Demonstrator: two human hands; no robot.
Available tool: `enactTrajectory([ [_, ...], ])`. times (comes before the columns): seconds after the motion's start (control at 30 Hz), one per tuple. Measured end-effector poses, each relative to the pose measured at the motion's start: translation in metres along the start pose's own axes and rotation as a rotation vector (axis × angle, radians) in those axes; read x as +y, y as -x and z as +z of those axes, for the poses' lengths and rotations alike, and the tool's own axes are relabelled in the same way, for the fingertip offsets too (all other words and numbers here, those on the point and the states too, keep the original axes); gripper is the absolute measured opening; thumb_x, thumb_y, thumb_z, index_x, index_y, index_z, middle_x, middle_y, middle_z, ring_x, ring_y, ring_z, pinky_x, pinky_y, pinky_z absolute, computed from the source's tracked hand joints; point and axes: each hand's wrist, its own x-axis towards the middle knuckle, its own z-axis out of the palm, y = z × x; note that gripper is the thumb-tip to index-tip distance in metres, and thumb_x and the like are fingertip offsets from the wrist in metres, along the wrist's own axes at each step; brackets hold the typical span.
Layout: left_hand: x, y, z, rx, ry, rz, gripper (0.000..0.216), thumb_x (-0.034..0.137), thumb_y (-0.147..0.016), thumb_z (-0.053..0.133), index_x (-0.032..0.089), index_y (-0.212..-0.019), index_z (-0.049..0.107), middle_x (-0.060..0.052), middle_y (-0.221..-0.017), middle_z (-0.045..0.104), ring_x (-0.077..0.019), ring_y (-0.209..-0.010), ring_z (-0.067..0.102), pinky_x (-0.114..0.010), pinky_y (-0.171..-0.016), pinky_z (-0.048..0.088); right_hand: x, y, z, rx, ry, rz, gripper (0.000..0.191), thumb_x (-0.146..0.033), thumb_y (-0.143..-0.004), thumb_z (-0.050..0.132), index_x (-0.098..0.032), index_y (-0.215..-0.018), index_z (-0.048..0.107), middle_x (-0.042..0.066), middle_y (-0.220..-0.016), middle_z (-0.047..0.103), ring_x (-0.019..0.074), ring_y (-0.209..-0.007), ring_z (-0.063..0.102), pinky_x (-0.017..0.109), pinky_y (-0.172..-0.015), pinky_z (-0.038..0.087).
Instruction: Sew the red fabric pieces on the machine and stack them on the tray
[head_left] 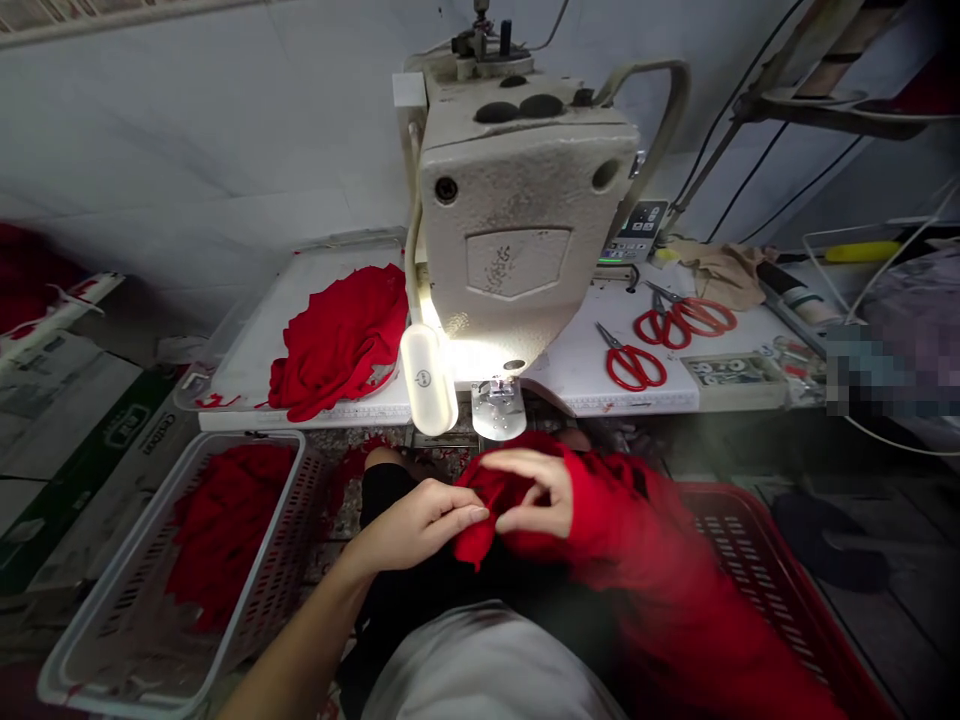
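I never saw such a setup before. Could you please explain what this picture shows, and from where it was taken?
A camera on the person's head took it, looking forward and down. The bare left hand pinches soft red cloth; the bare right hand curls against it. Ahead stands a cream-coloured sewing machine with a glowing white oblong lamp. On the white table lie a crumpled red fabric heap and red-handled metal scissors. A white plastic basket holds more red fabric.

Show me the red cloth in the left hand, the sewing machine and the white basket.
Red cloth (472, 543): head view, its hanging end.
Sewing machine (517, 225): head view, end cover.
White basket (255, 572): head view, right rim.
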Motion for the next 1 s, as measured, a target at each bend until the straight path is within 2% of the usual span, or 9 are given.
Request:
enactTrajectory([
  [0.03, 0.006, -0.002, 0.000, 0.004, -0.041, 0.018, 0.040, 0.037, -0.105, 0.049, 0.015, -0.080, 0.072, -0.002, -0.072, 0.064, -0.0129, -0.066, 0.054, -0.023, -0.065, 0.044, -0.006, -0.002, 0.009, -0.113, 0.017, -0.010, 0.038, -0.039, -0.074, 0.087, -0.024, -0.108, 0.081, 0.007, -0.103, 0.076, 0.0169, -0.069, 0.070, 0.025, -0.060, 0.060],
  [0.1, 0.007, -0.005, 0.001, 0.075, -0.076, 0.011, 0.034, 0.037, -0.101, 0.057, 0.015, -0.080, 0.072, -0.002, -0.075, 0.065, -0.0140, -0.069, 0.056, -0.024, -0.066, 0.044, -0.010, -0.003, 0.019, -0.166, 0.075, -0.050, 0.018, -0.038, -0.079, 0.084, -0.022, -0.086, 0.083, 0.003, -0.079, 0.074, 0.0163, -0.067, 0.068, 0.023, -0.061, 0.056],
  [0.2, -0.009, -0.006, 0.005, 0.228, 0.020, -0.078, 0.028, 0.039, -0.094, 0.069, 0.014, -0.081, 0.073, -0.003, -0.075, 0.067, -0.0147, -0.068, 0.057, -0.023, -0.062, 0.043, 0.003, -0.003, 0.019, -0.026, 0.000, 0.003, 0.028, -0.043, -0.088, 0.073, -0.019, -0.076, 0.081, 0.004, -0.071, 0.071, 0.0142, -0.057, 0.066, 0.021, -0.051, 0.050],
  [0.3, -0.026, -0.006, 0.009, 0.359, 0.252, -0.125, 0.028, 0.041, -0.089, 0.075, 0.014, -0.090, 0.072, -0.001, -0.072, 0.063, -0.0113, -0.060, 0.053, -0.021, -0.054, 0.039, 0.019, -0.003, 0.016, 0.121, -0.181, 0.126, 0.037, -0.052, -0.084, 0.074, -0.017, -0.075, 0.080, 0.004, -0.067, 0.070, 0.0131, -0.044, 0.061, 0.022, -0.040, 0.047],
  [0.43, -0.025, -0.010, 0.010, 0.499, 0.307, 0.016, 0.032, 0.036, -0.090, 0.075, 0.017, -0.116, 0.074, 0.001, -0.071, 0.061, -0.0108, -0.059, 0.054, -0.021, -0.056, 0.044, 0.016, -0.003, 0.018, 0.312, -0.233, 0.132, 0.035, -0.051, -0.081, 0.077, -0.017, -0.074, 0.078, 0.001, -0.056, 0.064, 0.0131, -0.041, 0.056, 0.024, -0.039, 0.046],
  [0.6, -0.006, -0.014, -0.001, 0.566, -0.141, 0.250, 0.022, 0.026, -0.100, 0.061, 0.019, -0.103, 0.082, -0.007, -0.087, 0.075, -0.0173, -0.076, 0.066, -0.027, -0.072, 0.051, -0.006, -0.001, 0.014, 0.476, 0.025, -0.126, 0.028, -0.043, -0.087, 0.072, -0.020, -0.073, 0.080, 0.002, -0.060, 0.061, 0.0146, -0.048, 0.054, 0.028, -0.045, 0.043],
  [0.7, 0.001, -0.020, -0.006, 0.590, -0.202, 0.292, 0.023, 0.026, -0.101, 0.058, 0.019, -0.101, 0.080, -0.006, -0.089, 0.076, -0.0183, -0.078, 0.068, -0.029, -0.075, 0.052, -0.011, -0.005, 0.008, 0.547, 0.136, -0.193, 0.026, -0.042, -0.087, 0.072, -0.022, -0.071, 0.080, 0.003, -0.059, 0.060, 0.0166, -0.054, 0.054, 0.029, -0.051, 0.045],
  [0.83, 0.004, -0.033, -0.009, 0.666, -0.110, 0.192, 0.024, 0.032, -0.098, 0.062, 0.017, -0.087, 0.078, -0.006, -0.085, 0.076, -0.0205, -0.080, 0.069, -0.031, -0.077, 0.054, -0.010, -0.014, 0.002, 0.585, -0.034, -0.043, 0.029, -0.047, -0.081, 0.076, -0.020, -0.072, 0.078, 0.002, -0.057, 0.062, 0.0156, -0.048, 0.052, 0.027, -0.044, 0.041],
  [1.0, 0.007, -0.053, -0.016, 0.750, 0.065, 0.093, 0.025, 0.038, -0.088, 0.074, 0.017, -0.077, 0.068, -0.002, -0.070, 0.068, -0.0175, -0.065, 0.064, -0.028, -0.060, 0.052, -0.005, -0.025, -0.008, 0.574, -0.230, 0.129, 0.037, -0.054, -0.077, 0.078, -0.018, -0.071, 0.076, -0.001, -0.046, 0.056, 0.0122, -0.038, 0.045, 0.025, -0.037, 0.032],
])
